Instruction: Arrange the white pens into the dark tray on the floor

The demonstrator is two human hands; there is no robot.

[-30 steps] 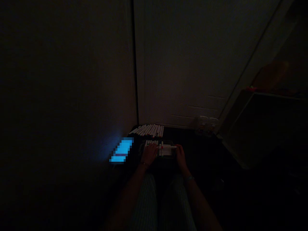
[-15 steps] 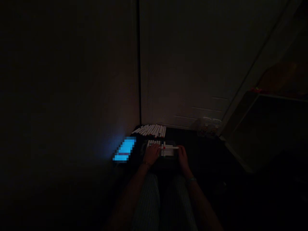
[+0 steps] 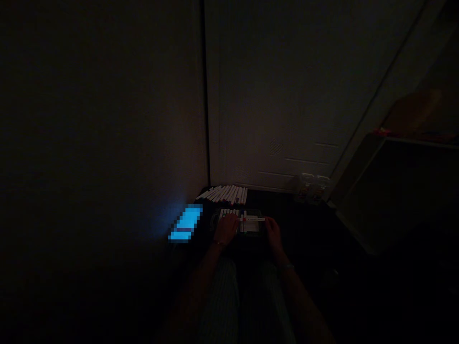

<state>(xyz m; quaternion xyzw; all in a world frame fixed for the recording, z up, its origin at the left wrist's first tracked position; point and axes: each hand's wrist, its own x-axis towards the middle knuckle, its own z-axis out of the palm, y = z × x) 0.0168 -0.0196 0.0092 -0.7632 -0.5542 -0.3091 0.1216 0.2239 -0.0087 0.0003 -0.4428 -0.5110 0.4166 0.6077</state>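
A white marker [image 3: 255,219] with a red band lies level between my two hands, above a clear plastic case [image 3: 258,231]. My left hand [image 3: 226,228] is closed at its left end, over the left part of the case. At the other end, the fingers of my right hand [image 3: 272,231] are pinched on the marker. Several white markers [image 3: 229,211] stand side by side in the case, partly hidden behind my left hand. Another white marker [image 3: 245,227] lies lengthwise in the case, crossing under the held one.
Behind the case, a fanned row of white markers [image 3: 225,194] lies by the wall. A glowing, pixelated screen [image 3: 185,223] is at the left. Two clear packages [image 3: 312,188] stand at the back right of the dark surface. The room is very dim.
The marker between my hands has shifted very slightly left and up. Both hands keep nearly the same place and hold; the view has tilted a little.
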